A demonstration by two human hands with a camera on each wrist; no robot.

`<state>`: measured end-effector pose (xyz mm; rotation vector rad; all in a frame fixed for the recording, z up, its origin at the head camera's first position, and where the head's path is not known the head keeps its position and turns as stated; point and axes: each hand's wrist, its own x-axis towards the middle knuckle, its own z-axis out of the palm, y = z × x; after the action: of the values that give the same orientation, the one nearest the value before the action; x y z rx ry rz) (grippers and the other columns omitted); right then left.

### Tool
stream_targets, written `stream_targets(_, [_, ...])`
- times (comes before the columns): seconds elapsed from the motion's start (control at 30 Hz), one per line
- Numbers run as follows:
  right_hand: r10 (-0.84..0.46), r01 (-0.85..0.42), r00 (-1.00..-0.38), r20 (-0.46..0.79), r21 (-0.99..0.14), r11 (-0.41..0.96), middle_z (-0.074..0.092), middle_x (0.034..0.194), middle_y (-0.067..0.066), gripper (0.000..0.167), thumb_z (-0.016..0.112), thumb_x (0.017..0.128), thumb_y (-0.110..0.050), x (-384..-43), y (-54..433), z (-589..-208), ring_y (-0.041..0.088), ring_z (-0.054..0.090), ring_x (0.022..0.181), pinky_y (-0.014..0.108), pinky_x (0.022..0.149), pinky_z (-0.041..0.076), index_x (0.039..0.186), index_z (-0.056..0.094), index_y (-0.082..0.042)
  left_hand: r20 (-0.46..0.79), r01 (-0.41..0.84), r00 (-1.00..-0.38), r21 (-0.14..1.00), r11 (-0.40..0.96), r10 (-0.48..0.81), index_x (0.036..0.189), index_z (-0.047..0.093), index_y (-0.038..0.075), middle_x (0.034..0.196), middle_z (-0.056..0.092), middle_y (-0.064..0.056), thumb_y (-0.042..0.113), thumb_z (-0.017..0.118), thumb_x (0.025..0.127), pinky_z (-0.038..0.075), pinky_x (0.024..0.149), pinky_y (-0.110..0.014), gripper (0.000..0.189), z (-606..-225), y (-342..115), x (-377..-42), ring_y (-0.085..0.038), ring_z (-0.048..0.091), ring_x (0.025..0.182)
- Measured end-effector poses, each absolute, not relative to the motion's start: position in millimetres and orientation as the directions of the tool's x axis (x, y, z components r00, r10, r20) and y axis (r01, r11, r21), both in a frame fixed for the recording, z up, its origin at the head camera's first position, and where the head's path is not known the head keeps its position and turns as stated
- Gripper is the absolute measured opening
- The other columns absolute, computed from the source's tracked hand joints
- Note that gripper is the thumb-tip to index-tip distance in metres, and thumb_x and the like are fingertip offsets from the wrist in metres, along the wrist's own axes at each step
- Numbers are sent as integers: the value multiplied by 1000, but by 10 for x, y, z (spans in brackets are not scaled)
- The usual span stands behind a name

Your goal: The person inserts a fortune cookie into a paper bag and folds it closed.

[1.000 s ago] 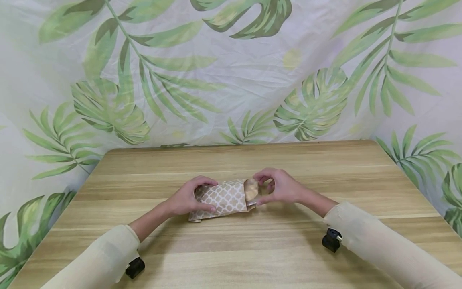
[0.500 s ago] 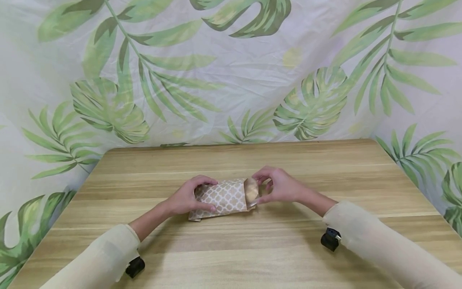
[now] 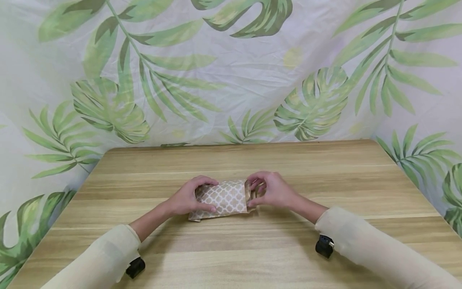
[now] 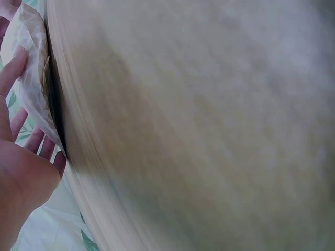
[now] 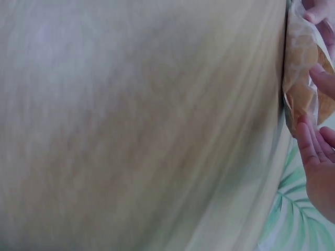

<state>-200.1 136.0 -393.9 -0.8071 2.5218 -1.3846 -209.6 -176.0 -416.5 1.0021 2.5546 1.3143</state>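
Note:
A brown paper bag with a white lattice print lies on its side on the wooden table, its mouth facing right. My left hand grips the closed left end, thumb along the near side and fingers over the far side. At the mouth, my right hand holds the rim between its thumb and curled fingers. Part of the brown inner side shows there, while the right hand covers the rest of the opening. In the right wrist view, the right thumb touches the bag close to its open edge.
The wooden table stretches out on all sides of the bag. Behind it hangs a pale cloth printed with green leaves. Small black devices sit under both cream sleeves at the wrists.
My right hand has moved left and slightly nearer, onto the bag's mouth. A pale round thing that showed in the opening before is out of sight now. The left hand stays still.

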Motion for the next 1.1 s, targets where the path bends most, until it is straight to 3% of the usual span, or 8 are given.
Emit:
stream_targets(0.27, [-500,-333,-858,119,-870,364,74,105,16,64,93,72,0,-1929,1314,-3969,26,73,93,34,82,61,128,62,11,177,489,-784,766,416,595,132,64,0,133,65,-12,19,96,72,40,113,-56,71,-4163,-1761,-2093,-34,56,128])
stream_targets(0.57, [-576,-210,-817,44,-951,225,61,129,33,64,79,82,14,-1940,1439,-3984,41,68,112,33,89,60,137,49,22,174,520,-763,738,431,623,134,63,0,134,65,-12,22,96,73,40,112,-57,73,-4127,-1809,-2111,-34,56,129])
stream_targets(0.97, [-547,-110,-837,-30,-969,222,62,121,28,66,78,80,18,-1935,1426,-3965,36,71,106,29,84,61,140,48,20,108,643,-636,623,447,764,138,58,-7,139,60,-23,27,99,67,39,110,-64,89,-3992,-2134,-2218,-45,53,130])
stream_targets(1.1, [-547,-106,-837,-29,-971,214,62,121,29,67,78,80,19,-1934,1421,-3969,37,71,105,29,84,61,140,48,20,95,647,-628,617,449,773,138,59,-7,139,61,-22,28,101,64,41,109,-63,93,-3981,-2160,-2227,-45,53,130])
